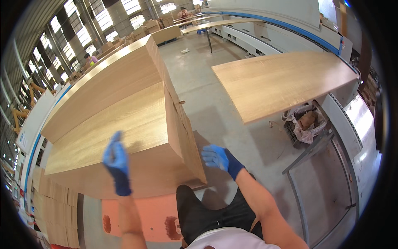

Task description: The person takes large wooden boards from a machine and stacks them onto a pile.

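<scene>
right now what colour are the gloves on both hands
Blue, on the left hand and right hand, clearest in the head view.

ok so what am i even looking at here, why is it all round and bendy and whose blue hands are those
This is one picture from a fisheye camera worn on a person's head, looking down; the lens bends straight edges. The blue hands are the wearer's own, in gloves. The left hand is raised over a tall stack of wooden panels, blurred and holding nothing. The right hand is open beside the stack's near corner; whether it touches is unclear. To the right, another wooden panel lies on a long white machine. Below is a grey concrete floor.
</scene>
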Motion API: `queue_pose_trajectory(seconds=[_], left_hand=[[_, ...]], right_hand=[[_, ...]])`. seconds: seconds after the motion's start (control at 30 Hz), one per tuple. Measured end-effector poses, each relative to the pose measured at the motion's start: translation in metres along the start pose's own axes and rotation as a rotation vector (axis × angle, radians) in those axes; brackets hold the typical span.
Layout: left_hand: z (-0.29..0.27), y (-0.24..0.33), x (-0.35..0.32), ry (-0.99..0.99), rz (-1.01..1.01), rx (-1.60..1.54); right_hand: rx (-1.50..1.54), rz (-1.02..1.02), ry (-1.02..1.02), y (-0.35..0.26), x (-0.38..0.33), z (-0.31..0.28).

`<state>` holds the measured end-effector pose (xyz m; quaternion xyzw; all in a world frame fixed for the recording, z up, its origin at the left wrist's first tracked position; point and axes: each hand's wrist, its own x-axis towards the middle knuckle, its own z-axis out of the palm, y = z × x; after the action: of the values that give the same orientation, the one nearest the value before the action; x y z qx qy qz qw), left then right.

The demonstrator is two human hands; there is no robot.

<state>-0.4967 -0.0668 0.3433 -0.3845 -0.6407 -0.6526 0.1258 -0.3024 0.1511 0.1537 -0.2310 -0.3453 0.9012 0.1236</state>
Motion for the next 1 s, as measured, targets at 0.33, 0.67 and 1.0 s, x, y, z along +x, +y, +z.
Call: queue_pose_trajectory(seconds=[0.33, 0.67, 1.0], left_hand=[[0.231, 0.067, -0.081, -0.811, -0.929, -0.692], [0.205, 0.079, -0.108, -0.953, -1.050, -1.173], [-0.036, 0.050, -0.043, -0.310, -0.616, -0.809]], right_hand=[[0.534, -0.513, 0.014, -0.038, -0.110, -0.087], [0.196, -1.138, 0.415, -0.163, -0.234, -0.125], [0.101, -1.338, 0.612, -0.204, -0.291, -0.192]])
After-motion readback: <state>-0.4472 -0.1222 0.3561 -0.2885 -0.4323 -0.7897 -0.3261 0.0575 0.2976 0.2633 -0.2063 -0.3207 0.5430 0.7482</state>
